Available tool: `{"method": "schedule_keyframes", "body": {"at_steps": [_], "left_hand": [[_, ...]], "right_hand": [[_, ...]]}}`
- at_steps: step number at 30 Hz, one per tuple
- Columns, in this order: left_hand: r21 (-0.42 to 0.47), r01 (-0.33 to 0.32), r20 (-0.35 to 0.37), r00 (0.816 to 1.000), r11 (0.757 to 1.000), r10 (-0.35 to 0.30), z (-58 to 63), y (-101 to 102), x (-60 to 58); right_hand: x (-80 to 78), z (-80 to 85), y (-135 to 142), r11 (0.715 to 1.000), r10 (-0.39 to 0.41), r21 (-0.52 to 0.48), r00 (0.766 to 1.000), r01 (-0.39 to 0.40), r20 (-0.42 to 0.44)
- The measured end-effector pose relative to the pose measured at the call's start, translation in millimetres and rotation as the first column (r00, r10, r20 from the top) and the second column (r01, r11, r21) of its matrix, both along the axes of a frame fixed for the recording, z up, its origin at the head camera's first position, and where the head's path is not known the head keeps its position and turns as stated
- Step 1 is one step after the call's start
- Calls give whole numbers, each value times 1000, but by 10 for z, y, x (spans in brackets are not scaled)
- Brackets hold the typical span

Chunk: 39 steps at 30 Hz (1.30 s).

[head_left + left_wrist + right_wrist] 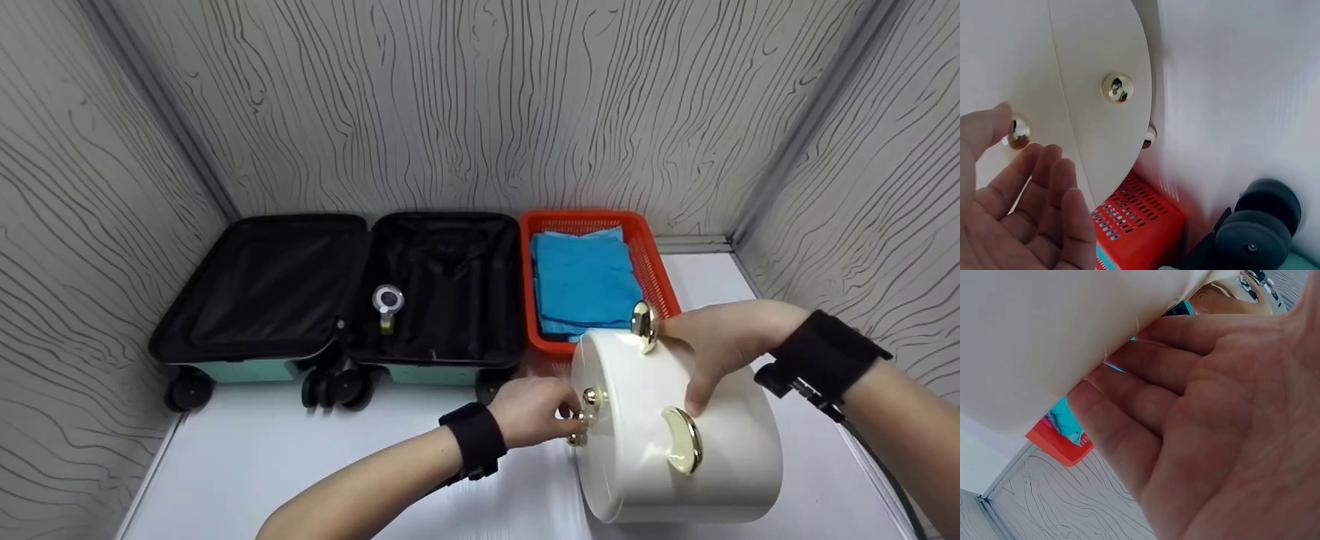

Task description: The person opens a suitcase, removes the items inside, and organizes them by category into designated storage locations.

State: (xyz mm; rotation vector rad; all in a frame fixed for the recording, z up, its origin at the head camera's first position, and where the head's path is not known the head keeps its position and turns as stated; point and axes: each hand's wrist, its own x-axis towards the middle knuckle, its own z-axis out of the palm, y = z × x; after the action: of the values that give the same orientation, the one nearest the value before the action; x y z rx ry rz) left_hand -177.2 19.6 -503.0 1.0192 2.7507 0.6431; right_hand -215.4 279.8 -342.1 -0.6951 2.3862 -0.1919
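A white drum-shaped box lies on its side on the right, its round flat face turned left. Two small gold knobs sit either side of a seam on that face. My left hand is at the face, thumb and index finger pinching one gold knob; the other gold knob is untouched. My right hand rests on the box's curved side, fingers fairly straight against it. Its thumb reaches down by a gold crescent-shaped fitting. Another gold fitting stands near its fingers.
Behind the box is a red basket with folded blue cloth. An open suitcase with black lining and mint shell spreads left of it. A small round white-rimmed object lies inside. Patterned walls enclose the white table.
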Motion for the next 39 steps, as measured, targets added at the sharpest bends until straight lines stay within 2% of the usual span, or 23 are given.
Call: {"method": "schedule_keyframes", "body": {"at_steps": [14, 26, 33, 39], "left_hand": [[-1, 10, -24, 1000, 1000, -10, -40, -71, 38], [55, 9, -45, 999, 998, -7, -55, -446, 72], [24, -29, -25, 999, 999, 29, -29, -622, 77], [48, -46, 14, 999, 998, 45, -37, -746, 84]], "right_hand": [[0, -11, -4, 1000, -1, -4, 1000, 1, 3], [-10, -1, 4, 1000, 6, -9, 1000, -6, 12], [-12, 5, 9, 1000, 5, -24, 1000, -4, 26], [-13, 2, 1, 1000, -6, -20, 999, 7, 37]]}}
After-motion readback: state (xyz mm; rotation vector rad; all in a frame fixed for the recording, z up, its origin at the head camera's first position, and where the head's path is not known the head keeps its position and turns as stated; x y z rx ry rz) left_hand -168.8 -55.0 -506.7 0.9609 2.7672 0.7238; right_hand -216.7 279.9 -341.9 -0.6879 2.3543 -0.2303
